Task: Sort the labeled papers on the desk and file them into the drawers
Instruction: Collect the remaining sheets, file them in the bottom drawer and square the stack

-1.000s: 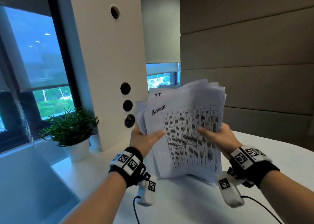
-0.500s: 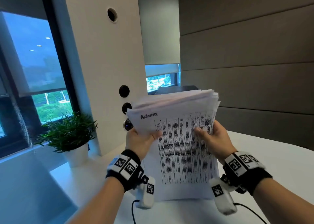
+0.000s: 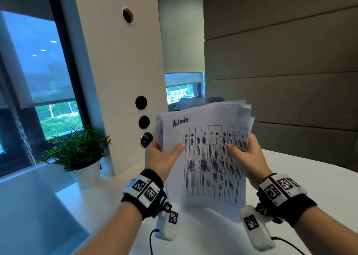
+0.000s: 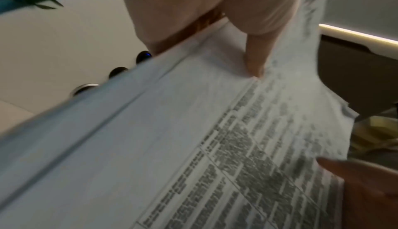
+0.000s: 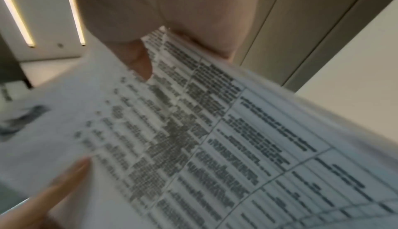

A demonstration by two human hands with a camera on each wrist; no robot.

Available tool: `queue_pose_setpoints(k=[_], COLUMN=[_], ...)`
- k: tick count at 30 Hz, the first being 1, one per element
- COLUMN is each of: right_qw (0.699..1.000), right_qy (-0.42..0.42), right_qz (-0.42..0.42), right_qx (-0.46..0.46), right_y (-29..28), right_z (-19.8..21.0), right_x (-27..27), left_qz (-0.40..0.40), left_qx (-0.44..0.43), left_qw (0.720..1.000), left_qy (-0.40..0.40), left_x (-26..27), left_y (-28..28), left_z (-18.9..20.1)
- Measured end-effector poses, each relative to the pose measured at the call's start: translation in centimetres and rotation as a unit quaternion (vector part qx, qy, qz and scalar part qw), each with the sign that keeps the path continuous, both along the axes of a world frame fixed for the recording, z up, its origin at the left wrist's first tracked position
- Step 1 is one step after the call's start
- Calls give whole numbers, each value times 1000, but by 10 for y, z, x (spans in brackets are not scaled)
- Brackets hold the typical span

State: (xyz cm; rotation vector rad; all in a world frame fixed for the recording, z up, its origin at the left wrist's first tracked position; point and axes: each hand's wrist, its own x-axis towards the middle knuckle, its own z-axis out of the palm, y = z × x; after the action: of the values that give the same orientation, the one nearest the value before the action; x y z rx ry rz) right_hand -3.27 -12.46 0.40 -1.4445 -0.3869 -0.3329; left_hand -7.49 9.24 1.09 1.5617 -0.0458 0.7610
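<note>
I hold a stack of white papers (image 3: 209, 158) upright above the white desk (image 3: 319, 177). Its front sheet reads "Admin" at the top left over a printed table. My left hand (image 3: 164, 156) grips the stack's left edge, thumb across the front. My right hand (image 3: 246, 156) grips the right edge the same way. In the left wrist view the papers (image 4: 193, 147) fill the frame under my thumb (image 4: 254, 59). The right wrist view shows the printed sheet (image 5: 215, 147) pinched under my right thumb (image 5: 140, 62). No drawers are in view.
A potted plant (image 3: 77, 150) in a white pot stands on the desk at the left, beside a white column (image 3: 116, 80) with round black fittings. A dark box-like object (image 3: 195, 102) sits behind the papers. Windows lie to the left, a padded wall to the right.
The fanned, uneven stack has been squared up between both hands and now stands more upright and slightly lower. My view has shifted a little.
</note>
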Motion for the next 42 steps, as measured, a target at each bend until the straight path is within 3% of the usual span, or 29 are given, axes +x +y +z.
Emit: queue_pose_setpoints(k=[4,12,15,20,28,30,34,38,42], right_qw=[997,983,983,978,960,966,992,998,999], right_qy=[42,11,-5,-6,-1,-1,-8,-39,-28], right_qz=[72,156,151,189,251,226,85,23,8], right_qx=[-3,-93,-103,-85,-125,-127,-98,-38,-33], right_y=[-16,-10,-8,-14,-15,-13,2,22,33], right_z=[-9,1,1,5,18,19,26,35,14], right_x=[21,36,36,34,32,30,26,11,1], left_qz=[-54,-138,-191,-283,-349,-317,-93,36,73], left_qx=[6,-78,-59,36,-30,-37,5,-58,-57], left_qw=[997,986,979,954,932,943,992,996,992], left_qy=[46,41,23,89,95,96,86,58,88], left_x=[5,18,15,10,5,5,11,14,10], left_y=[18,36,42,48,49,49,36,12,-9], left_z=[0,-3,-1,7,12,13,18,24,10])
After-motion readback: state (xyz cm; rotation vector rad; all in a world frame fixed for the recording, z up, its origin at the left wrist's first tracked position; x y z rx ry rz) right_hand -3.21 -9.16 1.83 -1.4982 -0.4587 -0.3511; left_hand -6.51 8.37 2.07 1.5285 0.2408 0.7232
